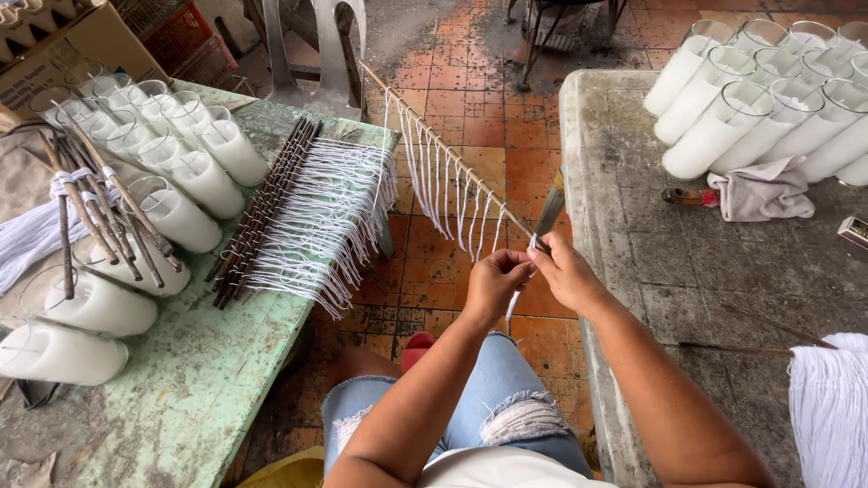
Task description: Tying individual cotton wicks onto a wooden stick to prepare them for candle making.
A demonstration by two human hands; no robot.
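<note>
My left hand (493, 283) and my right hand (562, 271) meet over my lap, fingertips pinched together on a white string wick (514, 303) at the near end of a thin wooden stick (434, 145). The stick slants away to the upper left, and several white wicks hang from it in a row. A flat grey blade-like tool (550, 208) stands up just behind my right hand; how it is held is hidden.
A green worn table (199, 380) on the left carries sticks with tied wicks (307, 217), a bound bundle of sticks (95, 203) and glass candle jars (181, 163). The grey table (687, 262) on the right bears more candle jars (768, 99), a cloth and loose white wicks (832, 407).
</note>
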